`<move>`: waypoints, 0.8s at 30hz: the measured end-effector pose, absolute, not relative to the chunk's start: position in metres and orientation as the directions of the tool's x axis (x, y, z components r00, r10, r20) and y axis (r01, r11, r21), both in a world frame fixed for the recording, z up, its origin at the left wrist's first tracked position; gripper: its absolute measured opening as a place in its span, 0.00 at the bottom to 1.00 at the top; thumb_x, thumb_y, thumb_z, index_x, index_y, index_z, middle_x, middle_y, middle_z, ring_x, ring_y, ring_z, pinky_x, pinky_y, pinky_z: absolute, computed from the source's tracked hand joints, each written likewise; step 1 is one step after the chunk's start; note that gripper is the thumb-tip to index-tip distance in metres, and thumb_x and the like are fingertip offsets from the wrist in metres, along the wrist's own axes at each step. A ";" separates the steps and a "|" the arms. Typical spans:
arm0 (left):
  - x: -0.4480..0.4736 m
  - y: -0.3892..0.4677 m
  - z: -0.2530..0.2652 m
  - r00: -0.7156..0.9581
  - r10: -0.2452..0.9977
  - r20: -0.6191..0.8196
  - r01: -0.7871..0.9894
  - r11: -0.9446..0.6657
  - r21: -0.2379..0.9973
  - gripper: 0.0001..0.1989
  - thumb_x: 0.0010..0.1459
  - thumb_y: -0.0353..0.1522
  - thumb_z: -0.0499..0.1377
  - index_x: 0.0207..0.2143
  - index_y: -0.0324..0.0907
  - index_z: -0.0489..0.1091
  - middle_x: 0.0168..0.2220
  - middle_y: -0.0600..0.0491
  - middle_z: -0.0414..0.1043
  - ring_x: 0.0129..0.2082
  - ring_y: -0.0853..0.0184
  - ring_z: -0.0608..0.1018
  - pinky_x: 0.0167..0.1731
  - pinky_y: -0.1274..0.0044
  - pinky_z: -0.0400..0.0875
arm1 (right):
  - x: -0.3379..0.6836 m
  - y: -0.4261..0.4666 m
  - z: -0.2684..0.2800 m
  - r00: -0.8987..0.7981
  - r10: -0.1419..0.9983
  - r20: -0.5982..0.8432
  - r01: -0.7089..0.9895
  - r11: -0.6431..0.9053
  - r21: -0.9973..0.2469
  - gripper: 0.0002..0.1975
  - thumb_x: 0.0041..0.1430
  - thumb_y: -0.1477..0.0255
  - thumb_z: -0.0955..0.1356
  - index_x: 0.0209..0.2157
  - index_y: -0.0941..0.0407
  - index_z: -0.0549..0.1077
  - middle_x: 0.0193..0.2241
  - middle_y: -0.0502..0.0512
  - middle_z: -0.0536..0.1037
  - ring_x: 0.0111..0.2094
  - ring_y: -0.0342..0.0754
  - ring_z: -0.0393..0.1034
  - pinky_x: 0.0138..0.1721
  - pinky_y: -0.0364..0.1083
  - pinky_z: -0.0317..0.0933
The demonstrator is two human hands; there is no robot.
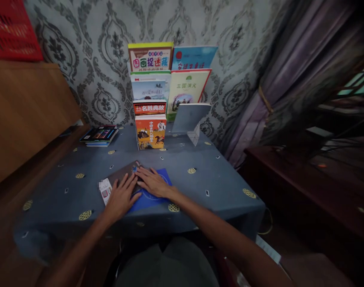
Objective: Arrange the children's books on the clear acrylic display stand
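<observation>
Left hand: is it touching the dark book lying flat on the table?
Touching. The head view shows the left hand lying palm down with fingers spread across the dark book, no gap visible; the right hand rests beside it on the blue book.

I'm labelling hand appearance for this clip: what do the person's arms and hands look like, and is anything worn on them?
Both forearms are bare, with no sleeves in view. The left hand and right hand show no gloves, watch or wristband; rings cannot be made out in the dim light.

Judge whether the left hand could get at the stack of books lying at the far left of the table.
Probably yes. The left hand lies flat on a dark book near the front edge; only bare tablecloth lies between it and the stack of books.
</observation>
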State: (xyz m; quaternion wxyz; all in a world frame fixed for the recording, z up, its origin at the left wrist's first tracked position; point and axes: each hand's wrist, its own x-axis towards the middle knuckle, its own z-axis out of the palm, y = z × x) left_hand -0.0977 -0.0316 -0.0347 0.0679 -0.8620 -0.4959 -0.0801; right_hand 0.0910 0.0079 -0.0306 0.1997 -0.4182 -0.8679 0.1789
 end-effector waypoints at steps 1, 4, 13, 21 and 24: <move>-0.102 -0.031 -0.035 0.490 0.849 0.200 0.869 -0.493 -0.041 0.26 0.68 0.41 0.52 0.65 0.42 0.61 0.68 0.41 0.59 0.69 0.49 0.60 0.62 0.49 0.58 | 0.086 0.007 -0.027 -0.558 0.809 0.186 0.677 0.573 -0.461 0.23 0.72 0.63 0.60 0.64 0.53 0.65 0.67 0.62 0.63 0.69 0.55 0.53 0.68 0.66 0.44; -0.104 -0.031 -0.037 0.491 0.849 0.195 0.870 -0.490 -0.056 0.26 0.68 0.41 0.52 0.63 0.40 0.63 0.67 0.41 0.61 0.68 0.48 0.61 0.62 0.50 0.60 | 0.071 0.004 -0.015 -0.501 0.842 0.199 0.735 0.535 -0.417 0.21 0.74 0.63 0.57 0.58 0.56 0.70 0.63 0.64 0.69 0.67 0.56 0.58 0.67 0.69 0.40; -0.122 -0.016 -0.039 0.599 0.783 0.170 0.796 -0.604 -0.022 0.27 0.69 0.44 0.49 0.66 0.43 0.60 0.67 0.43 0.61 0.69 0.54 0.60 0.64 0.54 0.58 | 0.081 0.006 -0.021 -0.476 0.861 0.180 0.736 0.502 -0.454 0.24 0.73 0.63 0.58 0.64 0.58 0.63 0.67 0.65 0.62 0.68 0.54 0.55 0.67 0.60 0.49; -0.160 0.034 -0.027 0.626 0.779 0.025 0.779 -0.627 0.022 0.28 0.71 0.46 0.45 0.69 0.51 0.53 0.71 0.50 0.53 0.71 0.58 0.54 0.66 0.54 0.51 | 0.117 0.001 -0.045 -0.509 0.837 0.201 0.764 0.546 -0.344 0.26 0.71 0.66 0.61 0.67 0.60 0.60 0.66 0.66 0.63 0.69 0.55 0.53 0.69 0.59 0.47; -0.183 0.064 -0.020 0.636 0.771 -0.010 0.771 -0.636 0.020 0.27 0.71 0.45 0.44 0.69 0.53 0.52 0.71 0.50 0.53 0.71 0.58 0.54 0.66 0.54 0.51 | 0.117 0.000 -0.043 -0.521 0.829 0.205 0.756 0.559 -0.341 0.27 0.70 0.67 0.61 0.67 0.60 0.58 0.66 0.66 0.63 0.69 0.55 0.53 0.69 0.59 0.49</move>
